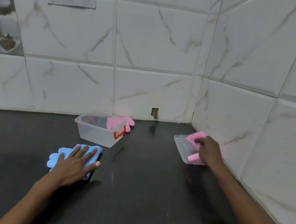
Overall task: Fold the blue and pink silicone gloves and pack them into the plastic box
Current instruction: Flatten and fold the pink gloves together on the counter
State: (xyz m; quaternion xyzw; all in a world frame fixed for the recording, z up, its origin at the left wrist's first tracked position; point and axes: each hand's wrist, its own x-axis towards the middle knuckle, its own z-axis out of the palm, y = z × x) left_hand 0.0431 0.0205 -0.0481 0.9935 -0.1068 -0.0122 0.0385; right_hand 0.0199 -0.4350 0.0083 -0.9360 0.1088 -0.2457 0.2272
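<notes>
Single head-worn wide-angle view, looked forward and down into a tiled wall corner (195, 98) over a dark countertop (145, 184). Both forearms entered from the bottom edge, so the camera sat close above the near counter edge. No second view.

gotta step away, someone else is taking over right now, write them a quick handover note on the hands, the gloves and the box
Left hand: flat, pressing the blue glove on the counter.
Right hand: closed on a pink glove lying over the box lid by the right wall.
Second pink glove: behind the plastic box, against its far side.
Done: lid off; the box looks empty.
Left: fold every glove, pack them in the box.
</notes>
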